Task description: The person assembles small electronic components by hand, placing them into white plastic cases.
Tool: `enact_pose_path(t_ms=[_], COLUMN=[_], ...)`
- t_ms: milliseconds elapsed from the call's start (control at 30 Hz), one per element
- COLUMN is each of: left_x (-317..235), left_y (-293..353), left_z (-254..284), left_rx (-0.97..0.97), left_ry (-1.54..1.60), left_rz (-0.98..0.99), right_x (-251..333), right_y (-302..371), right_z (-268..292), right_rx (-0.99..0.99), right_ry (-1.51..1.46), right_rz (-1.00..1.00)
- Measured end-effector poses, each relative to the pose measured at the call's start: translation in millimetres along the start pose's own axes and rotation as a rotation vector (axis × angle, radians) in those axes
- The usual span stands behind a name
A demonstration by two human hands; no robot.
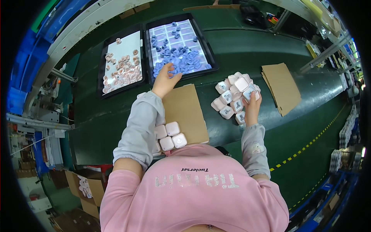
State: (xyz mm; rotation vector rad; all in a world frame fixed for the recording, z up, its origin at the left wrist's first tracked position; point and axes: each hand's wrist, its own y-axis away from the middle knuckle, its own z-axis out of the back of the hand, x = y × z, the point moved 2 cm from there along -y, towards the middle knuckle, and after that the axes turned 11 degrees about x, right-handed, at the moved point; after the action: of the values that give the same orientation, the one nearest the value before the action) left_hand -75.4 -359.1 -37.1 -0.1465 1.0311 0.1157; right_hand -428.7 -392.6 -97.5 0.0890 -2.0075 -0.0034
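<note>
Clock positions are taken from the centre of the view. Toward two o'clock, the right hand [253,108] has its fingers closed on a rounded-square case [247,93] with a grey-blue insert. Around it lies a cluster of pale pink cases [227,112], smooth-looking, some open with grey inserts showing; at least ten are visible, overlap preventing an exact count. At twelve, the left hand [167,79] has thumb and fingers parted at the near edge of the curled blue pieces [189,62]; contact cannot be determined. These, overlapping and uncountable, lie in a black tray [210,58]. A second black tray [101,73], between ten and eleven, bears curled peach pieces [129,71]. Toward seven, at least five closed cases [172,128] sit by a flat brown cardboard sheet [185,104]; further cardboard pieces [284,89] lie between two and three. At six, the pink shirt [193,208] carries black lettering and a larger studded row.
</note>
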Motion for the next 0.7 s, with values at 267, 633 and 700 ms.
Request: enact_pose_path(t_ms=[267,633,700], left_x=[21,57,65], left_y=[47,47,41], left_z=[20,41,44], left_rx=[0.451,0.245,0.237], left_ry=[-0.627,-0.769,-0.824], left_rz=[-0.019,0.753,0.767], right_x=[-35,-23,-22], right_y=[-16,23,36], right_z=[43,-43,-71], right_rx=[-0.151,0.220,0.325], right_ry=[1.008,1.086,1.068], right_rz=[-0.157,0.281,0.326])
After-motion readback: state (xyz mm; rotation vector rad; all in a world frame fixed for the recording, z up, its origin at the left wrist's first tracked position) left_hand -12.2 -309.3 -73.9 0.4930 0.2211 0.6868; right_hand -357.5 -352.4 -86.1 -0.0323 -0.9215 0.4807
